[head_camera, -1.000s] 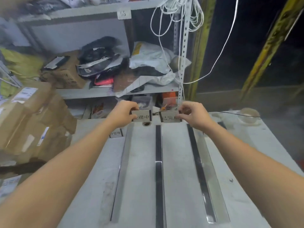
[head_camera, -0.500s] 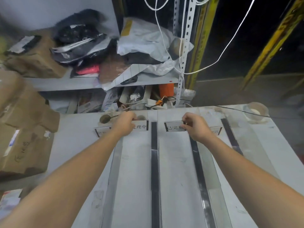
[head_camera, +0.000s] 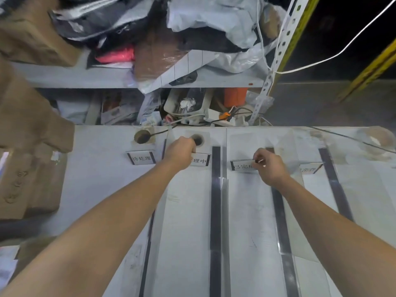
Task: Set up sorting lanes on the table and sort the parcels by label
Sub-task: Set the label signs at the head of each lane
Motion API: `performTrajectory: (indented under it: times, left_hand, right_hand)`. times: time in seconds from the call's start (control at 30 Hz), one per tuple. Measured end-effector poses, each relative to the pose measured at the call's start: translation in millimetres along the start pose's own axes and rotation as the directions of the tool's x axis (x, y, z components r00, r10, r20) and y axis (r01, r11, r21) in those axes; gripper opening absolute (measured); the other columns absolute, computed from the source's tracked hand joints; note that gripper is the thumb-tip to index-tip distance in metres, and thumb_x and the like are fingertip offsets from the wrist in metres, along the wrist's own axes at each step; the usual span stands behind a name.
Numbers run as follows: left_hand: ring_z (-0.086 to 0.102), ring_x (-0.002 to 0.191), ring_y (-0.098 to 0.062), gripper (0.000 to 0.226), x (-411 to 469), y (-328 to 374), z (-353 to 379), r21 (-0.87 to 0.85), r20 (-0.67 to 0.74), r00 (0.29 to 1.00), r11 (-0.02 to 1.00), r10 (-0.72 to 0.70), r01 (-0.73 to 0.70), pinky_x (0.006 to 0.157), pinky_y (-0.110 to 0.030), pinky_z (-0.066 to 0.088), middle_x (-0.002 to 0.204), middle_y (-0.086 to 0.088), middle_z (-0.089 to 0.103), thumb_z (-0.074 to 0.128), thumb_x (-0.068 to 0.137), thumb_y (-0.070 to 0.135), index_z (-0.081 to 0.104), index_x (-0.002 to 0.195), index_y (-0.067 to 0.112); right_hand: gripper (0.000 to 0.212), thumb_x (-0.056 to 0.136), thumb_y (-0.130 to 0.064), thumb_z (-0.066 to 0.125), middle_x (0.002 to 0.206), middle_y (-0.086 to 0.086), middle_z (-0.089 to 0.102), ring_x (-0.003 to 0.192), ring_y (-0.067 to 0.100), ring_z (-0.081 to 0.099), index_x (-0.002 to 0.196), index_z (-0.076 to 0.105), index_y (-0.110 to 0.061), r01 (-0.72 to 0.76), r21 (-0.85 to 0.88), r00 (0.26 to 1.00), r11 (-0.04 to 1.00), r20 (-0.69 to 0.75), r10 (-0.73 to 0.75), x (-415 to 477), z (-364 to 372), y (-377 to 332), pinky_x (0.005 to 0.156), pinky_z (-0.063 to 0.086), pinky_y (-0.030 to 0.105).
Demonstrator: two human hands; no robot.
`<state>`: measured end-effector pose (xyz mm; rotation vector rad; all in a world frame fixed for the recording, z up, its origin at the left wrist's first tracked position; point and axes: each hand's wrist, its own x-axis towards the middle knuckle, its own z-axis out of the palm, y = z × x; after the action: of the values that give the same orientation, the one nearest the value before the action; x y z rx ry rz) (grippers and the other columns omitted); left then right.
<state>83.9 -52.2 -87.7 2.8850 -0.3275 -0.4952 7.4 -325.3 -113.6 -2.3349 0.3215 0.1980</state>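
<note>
The left hand (head_camera: 181, 154) was curled shut over the left part of a small label card (head_camera: 199, 160) at the far end of the bench (head_camera: 102, 179), its fingers closed on the card's far edge just beside a round hole (head_camera: 197, 139) in the bench top. The right hand (head_camera: 271, 166) pinched the right end of a second label card (head_camera: 242, 167) between thumb and fingers, the card standing at the far end of the next lane to the right. A dark strip (head_camera: 215, 211) ran from far to near between the two cards, and further strips (head_camera: 334, 181) lay to the right and left, marking off lanes. A third label card (head_camera: 141, 157) stood free to the left of the left hand, near a second hole (head_camera: 141, 136), and a fourth, blurred card (head_camera: 308, 169) stood to the right of the right hand. Brown cardboard parcels (head_camera: 27, 159) were piled at the left edge of the bench. Beyond the far edge, a shelf (head_camera: 85, 77) carried bagged parcels (head_camera: 214, 20) in grey, black and pink.
</note>
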Motion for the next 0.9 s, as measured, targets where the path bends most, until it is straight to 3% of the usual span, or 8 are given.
performTrajectory:
  times: [0.27,0.43,0.57,0.8,0.9]
  left_hand:
    - [0.064,0.091,-0.034,0.016,8,-2,8,0.061,0.046,0.999,0.998,-0.003,0.000,0.077,-0.037,0.054,0.104,-0.012,0.065,0.059,0.089,0.004,0.069,0.099,0.012]
    - [0.063,0.095,-0.034,0.016,5,-1,5,0.085,0.049,0.999,0.996,0.019,-0.024,0.077,-0.037,0.052,0.109,-0.013,0.064,0.059,0.092,0.010,0.067,0.105,0.012]
    - [0.061,0.104,-0.033,0.034,-12,1,-14,0.093,-0.007,0.998,0.994,0.066,-0.065,0.082,-0.039,0.052,0.118,-0.010,0.061,0.063,0.090,0.021,0.060,0.123,0.014]
    - [0.044,0.132,-0.028,0.053,-77,-12,-64,0.155,-0.175,0.978,0.984,0.111,-0.084,0.102,-0.045,0.045,0.143,-0.003,0.050,0.065,0.090,0.025,0.047,0.140,0.021]
    - [0.046,0.129,-0.028,0.052,-128,-21,-86,0.169,-0.226,0.970,0.984,0.091,-0.053,0.097,-0.043,0.044,0.139,-0.003,0.051,0.064,0.090,0.029,0.048,0.139,0.021]
  right_hand:
    - [0.016,0.091,0.005,0.055,0.080,0.010,0.060,0.075,0.029,0.055,0.088,0.061,-0.010,-0.098,-0.074,0.994,0.992,-0.057,0.094,8,12,1,0.055,0.040,0.028]
    - [0.024,0.092,0.001,0.057,0.105,0.014,0.068,0.090,0.028,0.060,0.112,0.063,-0.011,-0.127,-0.151,0.991,0.980,-0.051,0.121,2,9,-7,0.069,0.045,0.029]
    - [0.044,0.092,-0.013,0.062,0.127,0.010,0.060,0.112,0.028,0.057,0.134,0.052,-0.015,-0.061,-0.273,0.997,0.960,-0.053,0.048,-20,-3,-35,0.084,0.049,0.034]
    - [0.056,0.093,-0.032,0.064,0.140,0.007,0.054,0.127,0.028,0.048,0.144,0.044,-0.021,0.134,-0.506,0.988,0.852,0.000,-0.156,-73,-17,-116,0.097,0.045,0.040]
    - [0.057,0.092,-0.033,0.064,0.143,0.006,0.052,0.130,0.028,0.047,0.144,0.044,-0.022,0.219,-0.529,0.969,0.820,0.022,-0.245,-108,-16,-149,0.098,0.043,0.041]
